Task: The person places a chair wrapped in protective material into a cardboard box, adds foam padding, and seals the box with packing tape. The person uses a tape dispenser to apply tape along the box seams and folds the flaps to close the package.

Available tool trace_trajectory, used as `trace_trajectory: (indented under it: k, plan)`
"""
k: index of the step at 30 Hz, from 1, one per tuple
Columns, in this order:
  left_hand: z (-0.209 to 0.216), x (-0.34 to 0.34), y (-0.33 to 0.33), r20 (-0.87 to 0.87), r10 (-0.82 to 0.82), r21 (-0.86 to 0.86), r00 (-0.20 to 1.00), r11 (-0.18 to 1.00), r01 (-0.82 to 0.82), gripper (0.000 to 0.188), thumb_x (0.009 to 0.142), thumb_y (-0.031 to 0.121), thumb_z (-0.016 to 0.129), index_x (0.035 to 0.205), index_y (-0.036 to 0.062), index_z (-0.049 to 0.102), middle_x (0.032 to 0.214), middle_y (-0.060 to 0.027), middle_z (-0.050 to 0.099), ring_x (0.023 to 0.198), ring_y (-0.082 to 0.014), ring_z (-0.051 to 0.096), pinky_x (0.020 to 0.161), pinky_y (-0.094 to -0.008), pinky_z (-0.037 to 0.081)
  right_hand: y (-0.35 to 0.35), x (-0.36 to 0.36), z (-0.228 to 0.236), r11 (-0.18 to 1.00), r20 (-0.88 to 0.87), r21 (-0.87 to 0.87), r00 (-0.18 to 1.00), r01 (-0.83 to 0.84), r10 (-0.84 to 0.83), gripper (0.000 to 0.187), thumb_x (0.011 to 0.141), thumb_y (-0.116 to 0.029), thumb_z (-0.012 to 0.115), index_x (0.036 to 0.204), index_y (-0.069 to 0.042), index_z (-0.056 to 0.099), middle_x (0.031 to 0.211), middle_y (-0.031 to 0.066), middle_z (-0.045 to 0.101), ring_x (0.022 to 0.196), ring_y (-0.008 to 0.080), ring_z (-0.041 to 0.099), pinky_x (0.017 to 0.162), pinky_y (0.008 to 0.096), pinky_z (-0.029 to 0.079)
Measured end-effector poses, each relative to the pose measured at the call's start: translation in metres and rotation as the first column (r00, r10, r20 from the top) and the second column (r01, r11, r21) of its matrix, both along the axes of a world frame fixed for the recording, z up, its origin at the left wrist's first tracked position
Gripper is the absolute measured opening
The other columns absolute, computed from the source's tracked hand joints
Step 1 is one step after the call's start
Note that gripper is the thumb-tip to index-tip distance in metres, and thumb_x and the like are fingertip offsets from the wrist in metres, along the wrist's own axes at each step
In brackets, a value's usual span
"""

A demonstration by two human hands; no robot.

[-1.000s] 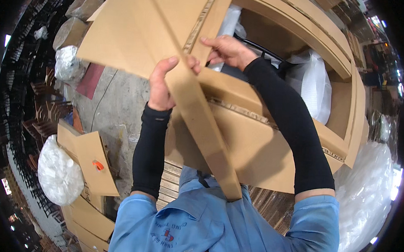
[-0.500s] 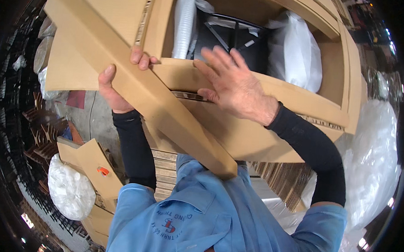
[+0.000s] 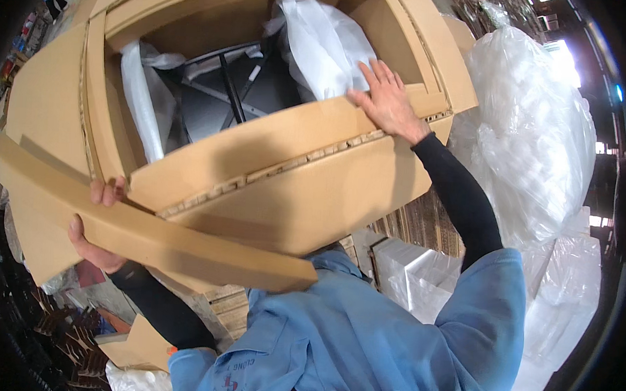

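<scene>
A long folded cardboard strip (image 3: 185, 242) slants across the front of a large open carton (image 3: 277, 218). My left hand (image 3: 101, 221) is closed around it near its left part, thumb below and fingertips over the upper edge. My right hand (image 3: 389, 104) lies with fingers stretched over the right end of another cardboard strip (image 3: 259, 141) lining the carton's near wall. Inside the carton sits a black panel with a black bar frame (image 3: 230, 87). White foam wrap (image 3: 323, 46) covers a part to its right, and more foam wrap (image 3: 141, 104) stands at its left.
Carton flaps spread outward, one wide flap (image 3: 48, 103) at the left. A big clear plastic bag of white material (image 3: 532, 135) stands at the right, above wrapped white blocks (image 3: 421, 273). Cut cardboard (image 3: 139, 345) and another plastic bag (image 3: 141, 382) lie at lower left.
My right hand has come down from mid-air onto the right end of the near lining strip. The view has swung, and the strip in my left hand now lies less steeply.
</scene>
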State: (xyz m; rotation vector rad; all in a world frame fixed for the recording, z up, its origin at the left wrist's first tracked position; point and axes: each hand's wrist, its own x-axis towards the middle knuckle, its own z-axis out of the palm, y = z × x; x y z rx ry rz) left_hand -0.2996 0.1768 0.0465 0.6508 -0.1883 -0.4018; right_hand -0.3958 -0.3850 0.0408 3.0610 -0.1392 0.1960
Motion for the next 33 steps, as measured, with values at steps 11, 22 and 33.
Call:
trace_trajectory:
  k: [11,22,33]
  plan:
    - [0.018,-0.009,-0.004,-0.001,0.081,0.126,0.997,0.989,-0.08,0.051,0.089,0.042,0.06,0.116,0.0017,0.046,0.1,-0.0077,0.047,0.104,-0.024,0.048,0.116,-0.0456,0.029,-0.043,0.018,0.039,0.963,0.373,0.203,0.923,-0.178,0.092,0.062,0.101,-0.049,0.049,0.145,-0.005,0.048,0.151,0.0214,0.044,0.141,0.0367,0.039,0.117,0.0531,0.026]
    - [0.023,-0.015,-0.01,0.075,0.113,-0.104,0.991,0.989,-0.105,0.051,0.093,0.041,0.056,0.125,0.0029,0.045,0.107,-0.0083,0.046,0.103,-0.0235,0.045,0.103,-0.0443,0.038,0.05,0.064,0.012,0.829,0.025,0.373,0.897,-0.418,0.441,0.06,0.102,-0.048,0.048,0.142,-0.004,0.049,0.142,0.0182,0.054,0.133,0.036,0.048,0.113,0.0556,0.032]
    - [0.162,0.025,-0.164,0.155,0.396,0.058,0.905,0.911,-0.409,0.058,0.101,0.054,0.047,0.115,-0.0007,0.057,0.096,-0.0131,0.065,0.095,-0.0315,0.064,0.095,-0.0479,0.052,0.107,0.062,0.206,0.4,0.115,0.748,0.697,-0.529,0.707,0.098,0.078,-0.036,0.081,0.157,-0.01,0.029,0.153,0.0193,0.044,0.139,0.0333,0.045,0.115,0.044,0.036]
